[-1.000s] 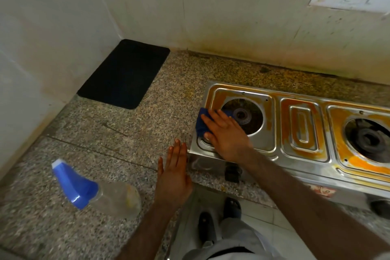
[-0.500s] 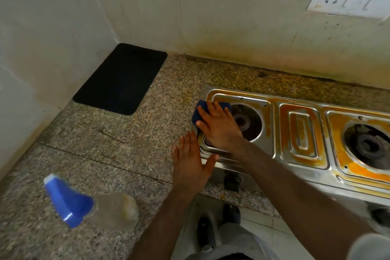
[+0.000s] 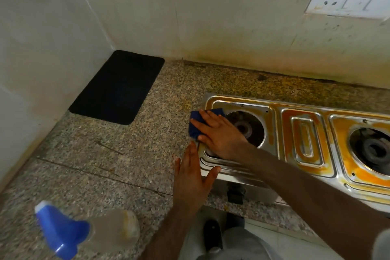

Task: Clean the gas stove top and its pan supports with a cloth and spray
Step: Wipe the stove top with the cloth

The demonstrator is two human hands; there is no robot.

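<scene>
A steel gas stove top [image 3: 276, 139] with orange grease stains sits on the granite counter at the right, no pan supports on its burners. My right hand [image 3: 219, 133] lies flat on a blue cloth [image 3: 195, 124] at the stove's left edge, beside the left burner [image 3: 245, 129]. My left hand [image 3: 193, 175] is open, fingers straight, pressed against the stove's front left corner with the thumb on the stove's rim. A spray bottle [image 3: 90, 232] with a blue nozzle lies on its side on the counter at the lower left.
A black mat [image 3: 118, 86] lies in the counter's back left corner by the tiled walls. A switch plate [image 3: 348, 0] is on the back wall at top right. The right burner [image 3: 373, 150] is stained around. The counter's front edge [image 3: 253, 211] runs below the stove.
My right hand slid the blue cloth toward the stove's back left corner. My left hand moved from the counter up against the stove's front left corner.
</scene>
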